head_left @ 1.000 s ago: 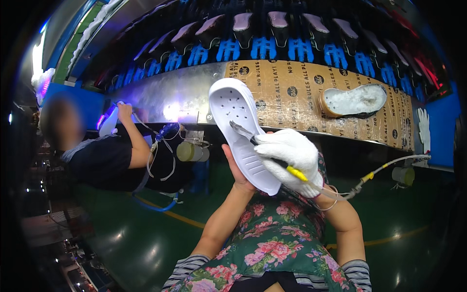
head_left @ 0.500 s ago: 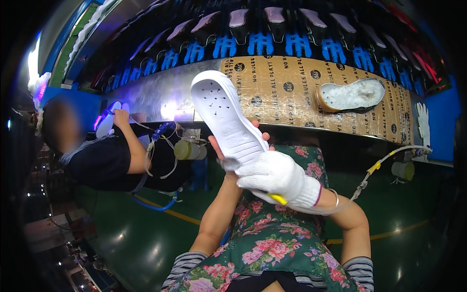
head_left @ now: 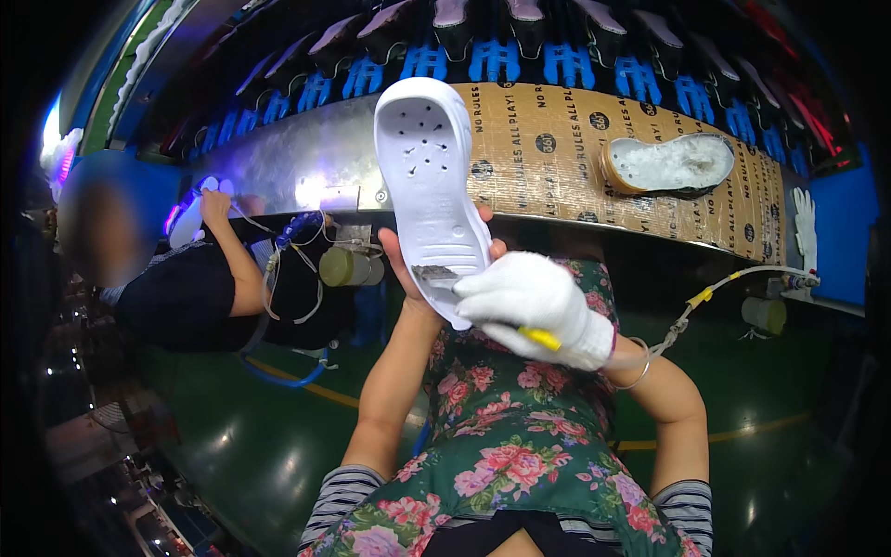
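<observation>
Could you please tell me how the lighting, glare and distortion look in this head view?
Head view: fisheye bends the cardboard-covered belt into an arc and blackens the corners; bright glare sits on the metal panel and the far left edge; the green floor shines; the white sole and gloved right hand look sharp.

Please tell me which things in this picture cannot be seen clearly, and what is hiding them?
Head view:
- Left hand: its palm and most fingers are hidden behind the white shoe sole.
- Brush: only bristles and a yellow handle end show; the gloved right hand covers the rest.
- Second sole on the conveyor: surface detail is too small.
- Co-worker's hand: glare washes out what it touches.
</observation>
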